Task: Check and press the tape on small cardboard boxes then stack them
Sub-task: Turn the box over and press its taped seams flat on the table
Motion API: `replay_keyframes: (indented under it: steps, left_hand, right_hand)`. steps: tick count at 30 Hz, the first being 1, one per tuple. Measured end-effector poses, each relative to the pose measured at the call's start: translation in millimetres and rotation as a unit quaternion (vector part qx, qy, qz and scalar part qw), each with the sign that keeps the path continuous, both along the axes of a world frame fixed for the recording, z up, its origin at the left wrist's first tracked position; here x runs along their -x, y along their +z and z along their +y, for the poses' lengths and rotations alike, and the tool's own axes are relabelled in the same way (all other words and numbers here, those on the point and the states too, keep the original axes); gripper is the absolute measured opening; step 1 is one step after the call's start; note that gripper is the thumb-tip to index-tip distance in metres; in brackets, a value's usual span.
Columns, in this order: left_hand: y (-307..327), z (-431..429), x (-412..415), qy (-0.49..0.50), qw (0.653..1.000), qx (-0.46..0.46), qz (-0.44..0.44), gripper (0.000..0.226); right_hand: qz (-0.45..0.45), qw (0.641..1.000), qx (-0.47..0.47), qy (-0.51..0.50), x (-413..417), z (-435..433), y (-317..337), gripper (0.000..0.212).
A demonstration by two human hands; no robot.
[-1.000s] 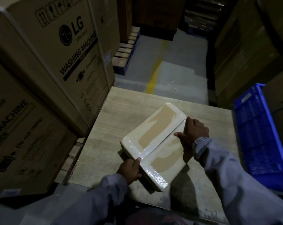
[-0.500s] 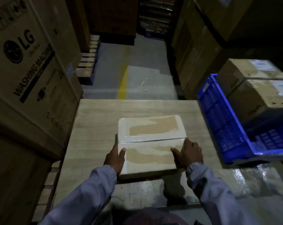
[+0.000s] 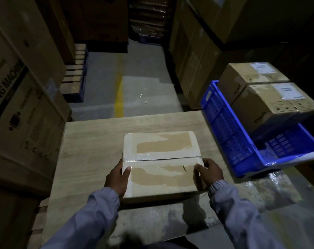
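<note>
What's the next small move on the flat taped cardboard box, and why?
Probably slide a thumb along the centre seam of the flat tape-covered cardboard box. The left hand and right hand only grip its near side edges, and a dark gap shows between the two flaps, so the tape there looks unpressed.

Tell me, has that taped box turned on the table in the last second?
Yes. The taped box lay skewed to the wooden table edges a second ago; now its seam runs parallel to the table's far edge, held at both ends by the left hand and right hand.
</note>
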State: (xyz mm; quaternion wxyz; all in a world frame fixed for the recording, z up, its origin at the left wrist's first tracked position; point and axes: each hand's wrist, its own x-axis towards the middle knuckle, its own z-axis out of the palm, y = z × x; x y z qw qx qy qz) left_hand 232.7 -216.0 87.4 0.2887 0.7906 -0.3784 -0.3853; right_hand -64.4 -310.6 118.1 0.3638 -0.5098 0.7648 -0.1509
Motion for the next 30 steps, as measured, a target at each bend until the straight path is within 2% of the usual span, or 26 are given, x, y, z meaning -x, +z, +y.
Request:
replay_keyframes:
  steps: [6, 9, 15, 20, 23, 25, 30]
  left_hand:
    - [14.1, -41.5, 26.1, 0.003, 1.000, 0.015, 0.027, 0.038]
    - [19.1, -69.5, 40.6, 0.002, 0.995, 0.030, 0.090, 0.035]
    - [23.5, -129.7, 64.7, -0.014, 0.989, 0.055, 0.138, 0.050]
    - [13.6, -170.1, 77.0, -0.036, 0.988, 0.066, 0.132, 0.059]
    - [2.5, -193.0, 82.6, -0.051, 0.990, 0.065, 0.111, 0.058]
    - [-4.1, -206.7, 88.6, -0.059, 0.991, 0.068, 0.101, 0.059]
    - [-11.8, -236.3, 98.5, -0.059, 0.992, 0.069, 0.084, 0.058]
  right_hand:
    - [-0.071, 0.997, 0.014, 0.000, 28.6, -46.9, 8.8, 0.036]
    - [-0.116, 0.992, 0.039, -0.015, 43.3, -81.8, 11.1, 0.031]
    - [-0.156, 0.985, 0.059, -0.033, 65.7, -152.5, 8.4, 0.033]
    - [-0.112, 0.990, 0.089, 0.008, 77.8, -194.9, -0.5, 0.031]
    - [0.016, 0.996, 0.060, 0.065, 80.5, -217.6, -9.1, 0.040]
    - [0.069, 0.992, 0.058, 0.093, 77.9, -229.2, -14.0, 0.048]
    - [0.097, 0.985, 0.064, 0.129, 72.8, -243.6, -20.3, 0.066]
